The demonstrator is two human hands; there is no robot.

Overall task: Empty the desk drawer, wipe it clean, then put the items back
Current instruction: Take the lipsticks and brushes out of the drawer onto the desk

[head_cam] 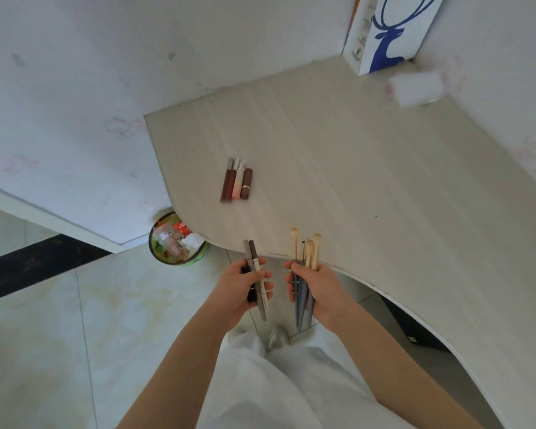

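Note:
My left hand point(245, 286) grips a few grey and black pens point(256, 274), held upright just off the desk's front edge. My right hand point(314, 289) holds a bunch of makeup brushes point(307, 261) with pale bristles up and grey-blue handles down. A small group of brown and pink lip-colour tubes point(236, 181) lies side by side on the pale wooden desk point(369, 181), toward its left side. The drawer is not in view.
A green bin point(177, 239) full of rubbish stands on the tiled floor under the desk's left corner. A white box with a blue deer point(387, 32) leans in the back corner. A blurred white roll point(415, 88) lies near it. A dark unit point(415, 323) sits under the desk.

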